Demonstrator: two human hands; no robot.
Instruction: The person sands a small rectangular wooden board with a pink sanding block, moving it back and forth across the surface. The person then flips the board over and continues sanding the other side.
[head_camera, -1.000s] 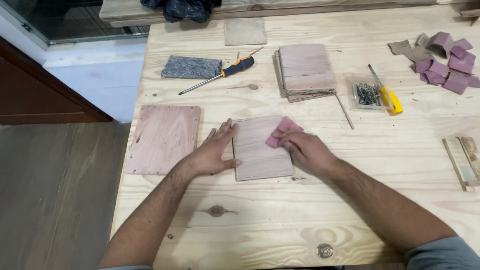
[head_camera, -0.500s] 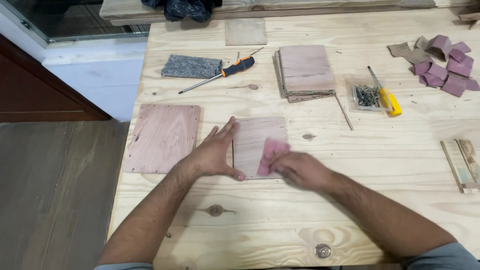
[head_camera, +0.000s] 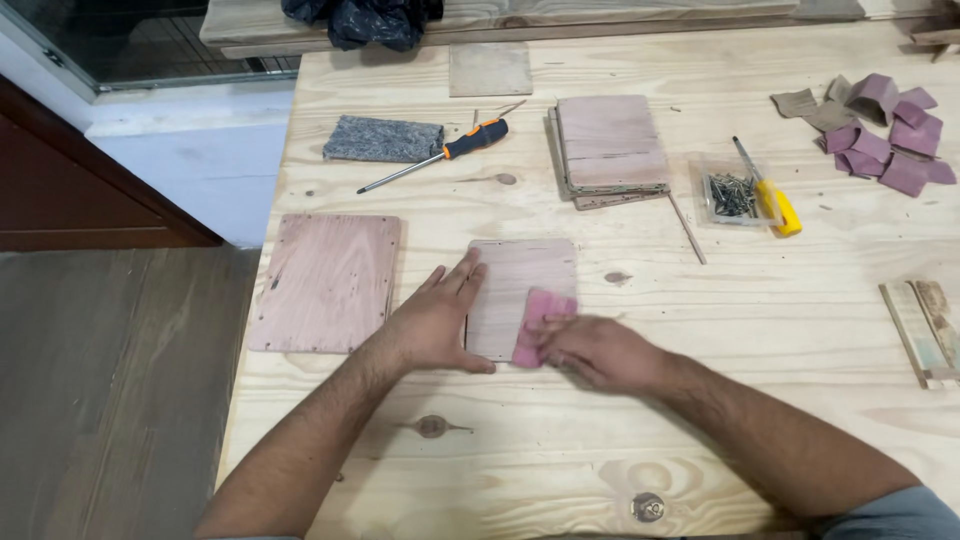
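A small plywood panel (head_camera: 520, 280) lies flat near the front middle of the pale wooden workbench (head_camera: 600, 430). My left hand (head_camera: 437, 320) rests flat against the panel's left edge, fingers spread, thumb at its near corner. My right hand (head_camera: 595, 350) presses a folded piece of pink sandpaper (head_camera: 538, 320) onto the panel's near right part. A second, larger plywood panel (head_camera: 328, 282) lies to the left of my left hand.
At the back lie a stack of plywood panels (head_camera: 610, 145), an orange-handled screwdriver (head_camera: 440, 152), a grey felt block (head_camera: 383, 138), a clear tray of screws (head_camera: 733, 192) with a yellow-handled tool (head_camera: 775, 200). Sandpaper scraps (head_camera: 885, 130) sit far right. The bench's left edge drops to the floor.
My right hand has dragged the sandpaper from the panel's far right corner toward me, to its near edge. My left hand has stayed against the left edge.
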